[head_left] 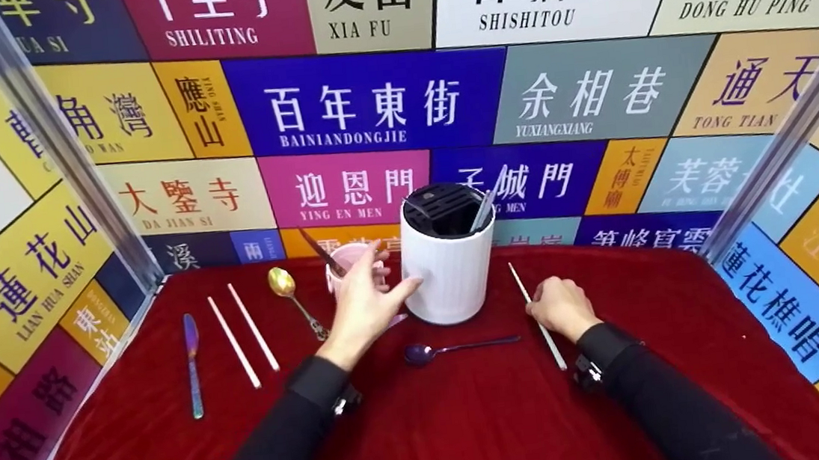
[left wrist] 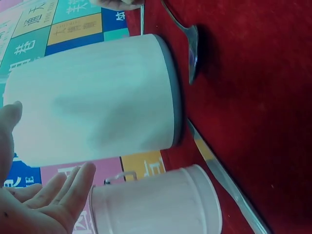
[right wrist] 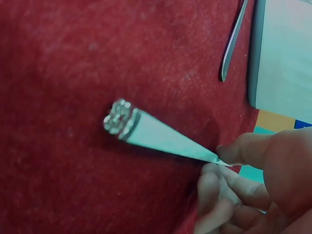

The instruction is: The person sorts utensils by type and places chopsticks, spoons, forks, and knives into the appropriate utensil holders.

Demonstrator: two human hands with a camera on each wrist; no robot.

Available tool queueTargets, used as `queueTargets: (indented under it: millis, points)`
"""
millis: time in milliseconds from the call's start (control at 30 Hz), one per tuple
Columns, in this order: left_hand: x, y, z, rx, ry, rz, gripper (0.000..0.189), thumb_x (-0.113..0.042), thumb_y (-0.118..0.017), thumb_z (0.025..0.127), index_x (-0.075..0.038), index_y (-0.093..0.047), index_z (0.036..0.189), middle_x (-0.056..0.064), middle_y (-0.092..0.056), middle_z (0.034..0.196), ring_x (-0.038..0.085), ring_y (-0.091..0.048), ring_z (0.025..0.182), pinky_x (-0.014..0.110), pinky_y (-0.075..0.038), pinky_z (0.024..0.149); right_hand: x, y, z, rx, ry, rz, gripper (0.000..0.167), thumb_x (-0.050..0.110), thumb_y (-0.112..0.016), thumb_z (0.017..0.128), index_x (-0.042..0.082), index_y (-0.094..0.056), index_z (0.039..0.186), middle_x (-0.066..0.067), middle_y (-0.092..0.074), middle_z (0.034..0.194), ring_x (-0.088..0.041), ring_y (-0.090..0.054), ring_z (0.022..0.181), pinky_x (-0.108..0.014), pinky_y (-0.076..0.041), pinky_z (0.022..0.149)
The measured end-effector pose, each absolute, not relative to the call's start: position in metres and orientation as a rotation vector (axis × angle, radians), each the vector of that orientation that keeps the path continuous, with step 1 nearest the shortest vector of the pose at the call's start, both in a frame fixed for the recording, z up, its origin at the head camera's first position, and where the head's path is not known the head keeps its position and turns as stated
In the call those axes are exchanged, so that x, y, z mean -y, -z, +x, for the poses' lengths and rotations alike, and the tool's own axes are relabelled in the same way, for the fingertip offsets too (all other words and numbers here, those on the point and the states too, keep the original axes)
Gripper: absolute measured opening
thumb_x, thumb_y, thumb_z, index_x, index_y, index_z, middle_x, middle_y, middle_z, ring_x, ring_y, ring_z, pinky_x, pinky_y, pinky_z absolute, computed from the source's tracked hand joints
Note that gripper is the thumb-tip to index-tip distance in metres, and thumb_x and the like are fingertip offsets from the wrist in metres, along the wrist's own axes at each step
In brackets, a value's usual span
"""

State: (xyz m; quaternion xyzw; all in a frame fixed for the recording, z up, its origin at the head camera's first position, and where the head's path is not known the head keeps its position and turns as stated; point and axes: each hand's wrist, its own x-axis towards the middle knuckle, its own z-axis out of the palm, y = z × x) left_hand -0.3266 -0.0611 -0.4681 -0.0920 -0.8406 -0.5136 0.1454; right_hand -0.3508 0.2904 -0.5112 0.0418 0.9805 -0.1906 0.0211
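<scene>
My left hand [head_left: 363, 298] is between a pink mug [left wrist: 151, 204] and a white cylindrical utensil holder [head_left: 450, 279] with a black slotted top. Its fingers are extended, partly covering the mug in the head view, with the thumb at the holder's side; whether it touches either is unclear. A brown-handled utensil [head_left: 321, 250] leans in the mug, and a pale utensil [head_left: 484, 209] stands in the holder. To the right of the holder, my right hand [head_left: 561, 307] pinches a white chopstick [right wrist: 168, 139] with a silver ornamented end, low over the red cloth.
A dark spoon [head_left: 458, 347] lies in front of the holder. Left of the mug are a gold spoon [head_left: 292, 294], two white sticks [head_left: 234, 342] and a bluish knife [head_left: 193, 367]. A silver handle [left wrist: 229, 180] lies near the mug. Sign-covered panels [head_left: 367, 102] surround the cloth.
</scene>
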Motion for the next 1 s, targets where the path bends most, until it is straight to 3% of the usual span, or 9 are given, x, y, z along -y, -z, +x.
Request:
queueTargets:
  millis: [200, 367, 800, 1000]
  points:
    - [0.043, 0.465, -0.332, 2.476, 1.446, -0.343, 0.11, -0.052, -0.091, 0.09, -0.005, -0.035, 0.172, 0.021, -0.052, 0.168, 0.036, -0.063, 0.145, 0.05, -0.056, 0.119, -0.291, 0.513, -0.349, -3.039, 0.59, 0.143, 0.02, 0.029, -0.077, 0.095, 0.01, -0.077, 0.088, -0.015, -0.078, 0.1, -0.041, -0.075, 0.1, -0.056, -0.06, 0.09]
    - [0.032, 0.461, -0.339, 2.48, 1.428, -0.341, 0.111, -0.055, -0.089, 0.09, -0.003, -0.035, 0.171, 0.022, -0.048, 0.17, 0.037, -0.051, 0.156, 0.051, -0.042, 0.131, -0.291, 0.512, -0.348, -3.054, 0.616, 0.124, 0.022, 0.03, -0.078, 0.095, 0.011, -0.075, 0.083, -0.012, -0.076, 0.093, -0.039, -0.074, 0.096, -0.055, -0.06, 0.09]
    - [0.014, 0.46, -0.347, 2.463, 1.43, -0.29, 0.115, -0.052, -0.09, 0.088, -0.01, -0.028, 0.175, 0.017, -0.046, 0.173, 0.033, -0.051, 0.156, 0.049, -0.04, 0.133, -0.283, 0.491, -0.351, -3.101, 0.783, 0.11, 0.023, 0.027, -0.077, 0.094, 0.005, -0.082, 0.101, -0.017, -0.081, 0.103, -0.043, -0.075, 0.104, -0.055, -0.059, 0.096]
    - [0.011, 0.46, -0.346, 2.462, 1.396, -0.274, 0.113, -0.05, -0.09, 0.088, -0.009, -0.029, 0.175, 0.017, -0.047, 0.173, 0.032, -0.05, 0.157, 0.048, -0.04, 0.133, -0.28, 0.48, -0.353, -3.177, 1.0, 0.01, 0.017, 0.021, -0.074, 0.093, 0.008, -0.082, 0.101, -0.012, -0.083, 0.098, -0.032, -0.076, 0.091, -0.042, -0.059, 0.084]
